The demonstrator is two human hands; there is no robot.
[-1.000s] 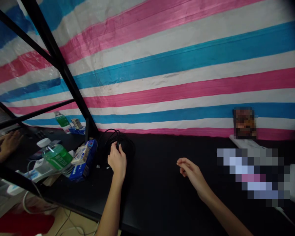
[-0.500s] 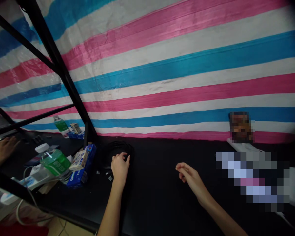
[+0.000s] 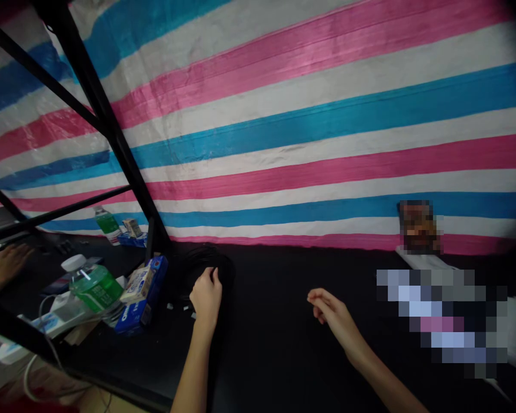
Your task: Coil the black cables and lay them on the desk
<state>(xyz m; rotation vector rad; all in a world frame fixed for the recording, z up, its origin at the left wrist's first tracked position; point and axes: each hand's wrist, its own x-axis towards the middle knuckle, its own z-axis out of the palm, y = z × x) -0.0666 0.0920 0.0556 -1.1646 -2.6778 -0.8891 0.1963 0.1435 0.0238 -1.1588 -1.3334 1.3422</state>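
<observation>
My left hand point(image 3: 206, 295) is closed, thumb against curled fingers, at the near side of a coil of black cable point(image 3: 223, 258) lying on the black table. A dark strand shows at its fingertips. Farther right, my right hand point(image 3: 330, 310) hovers over the tabletop, fingers bent and pressed together at the tips. Anything inside that pinch is too small or hidden to make out. Several small pale bits point(image 3: 186, 308) lie just left of my left wrist.
A green-labelled bottle point(image 3: 92, 284), blue box point(image 3: 133, 310) and small carton point(image 3: 136, 285) stand at left by a white power strip point(image 3: 47, 324) and a black frame post point(image 3: 120, 155). Another person's hand point(image 3: 8, 264) is far left. A striped sheet point(image 3: 305, 126) hangs behind; blurred items lie right.
My left hand has shifted slightly left, and its thumb and fingers have drawn closer together at the cable. My right hand has hardly moved. The view has tilted slightly.
</observation>
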